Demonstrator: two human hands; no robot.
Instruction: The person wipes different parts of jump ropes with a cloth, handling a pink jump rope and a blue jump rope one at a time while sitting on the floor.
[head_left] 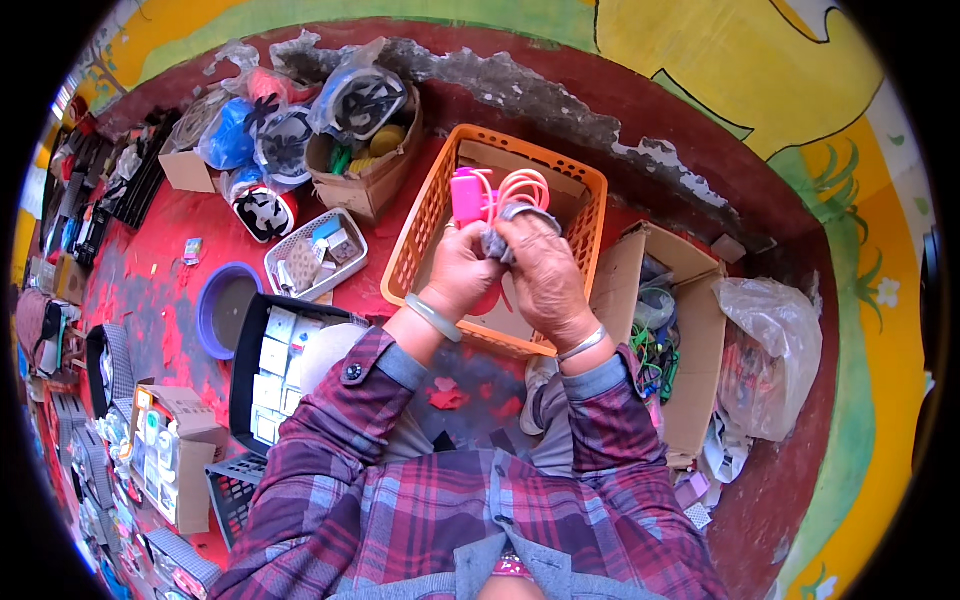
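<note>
Both my hands meet over an orange plastic basket (592, 215). My left hand (452, 268) is closed at the lower end of a coiled pink-orange cable (524, 184). A bright pink block (467, 196), perhaps a plug adapter, stands up just above its fingers beside the coil. My right hand (548, 262) is closed on a crumpled grey cloth (493, 244), pressed against the base of the coil between the hands. The fingers hide part of the cable and cloth. Brown cardboard lines the inside of the basket.
At the right stand a cardboard box (697, 350) of tangled cables and a clear plastic bag (775, 350). To the left are a white basket (345, 272), a purple basin (208, 322) and a black crate (246, 365) of white boxes. A peeling red wall (560, 62) runs behind.
</note>
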